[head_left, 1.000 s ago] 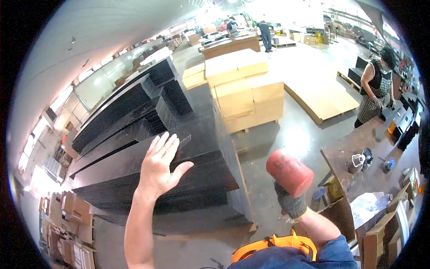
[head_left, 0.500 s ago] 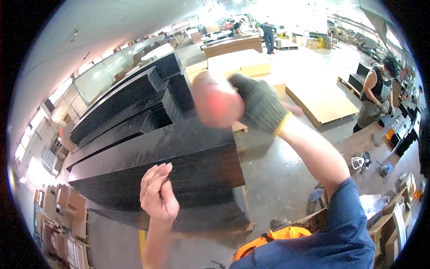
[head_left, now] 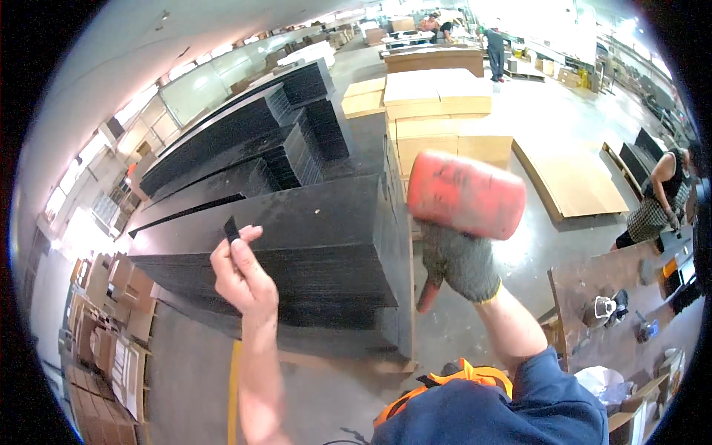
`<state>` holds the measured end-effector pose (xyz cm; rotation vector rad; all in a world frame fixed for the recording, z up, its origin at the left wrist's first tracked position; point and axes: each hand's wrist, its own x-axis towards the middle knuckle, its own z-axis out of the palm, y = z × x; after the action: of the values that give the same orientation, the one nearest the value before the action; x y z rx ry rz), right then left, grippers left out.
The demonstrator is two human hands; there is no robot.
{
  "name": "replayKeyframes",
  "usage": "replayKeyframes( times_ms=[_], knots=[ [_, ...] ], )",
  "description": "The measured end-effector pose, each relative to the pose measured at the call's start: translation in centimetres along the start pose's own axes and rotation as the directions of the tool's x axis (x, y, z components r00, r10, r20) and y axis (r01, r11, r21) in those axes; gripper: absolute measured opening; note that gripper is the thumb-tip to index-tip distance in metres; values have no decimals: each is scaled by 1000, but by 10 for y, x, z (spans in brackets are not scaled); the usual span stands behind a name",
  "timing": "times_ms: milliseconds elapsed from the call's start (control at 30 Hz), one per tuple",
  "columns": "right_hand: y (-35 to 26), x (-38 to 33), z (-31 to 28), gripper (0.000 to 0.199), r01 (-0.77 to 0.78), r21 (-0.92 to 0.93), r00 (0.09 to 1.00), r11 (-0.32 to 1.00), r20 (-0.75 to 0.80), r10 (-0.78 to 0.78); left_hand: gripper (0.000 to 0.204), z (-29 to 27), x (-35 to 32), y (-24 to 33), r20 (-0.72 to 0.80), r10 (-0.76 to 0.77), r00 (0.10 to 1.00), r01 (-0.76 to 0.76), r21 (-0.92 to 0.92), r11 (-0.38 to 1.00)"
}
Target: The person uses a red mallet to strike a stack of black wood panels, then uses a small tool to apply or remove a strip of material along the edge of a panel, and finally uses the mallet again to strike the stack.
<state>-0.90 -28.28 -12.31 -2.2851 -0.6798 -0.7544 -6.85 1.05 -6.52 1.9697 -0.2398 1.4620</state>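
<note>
Left hand [head_left: 245, 276]: bare, narrow pinch, small black strip [head_left: 231, 229] gripped between thumb and fingers, one end pointing up. Strip is held near the front long edge of the black panel stack [head_left: 319, 285]; contact with the stack cannot be told.

Right hand [head_left: 461, 261]: covered by a grey knit glove, closed around the handle of the red mallet [head_left: 466, 194]. Mallet is held up to the right of the stack's end, head lying crosswise above the fist, dark marks seen on it. Handle end is seen poking out below the glove.

More black panels are piled in steps behind. Tan cartons [head_left: 426, 96] are stacked beyond, tan boards [head_left: 571, 185] laid low to their right. Brown desk [head_left: 582, 285] is placed at far right, a co-worker [head_left: 662, 189] in a checked apron seen just past it.
</note>
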Motion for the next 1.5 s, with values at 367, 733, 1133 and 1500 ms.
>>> replayKeyframes(
  times_ms=[367,733,1133,1500],
  knots=[
    [-19,-40,20,21,-466,592,884,657,338,323,17,51,-30,-18,-318,98,943,-143,-121,982],
    [-15,-35,21,30,-421,452,895,786,345,281,18,65,-32,-18,-429,94,898,-151,-100,984],
    [-28,-41,18,35,-259,737,964,624,154,217,19,63,-31,-17,-421,128,898,-191,-111,975],
    [37,-129,91,41,-493,417,863,764,345,369,29,62,-30,-17,-468,17,884,-85,-125,989]
  ],
)
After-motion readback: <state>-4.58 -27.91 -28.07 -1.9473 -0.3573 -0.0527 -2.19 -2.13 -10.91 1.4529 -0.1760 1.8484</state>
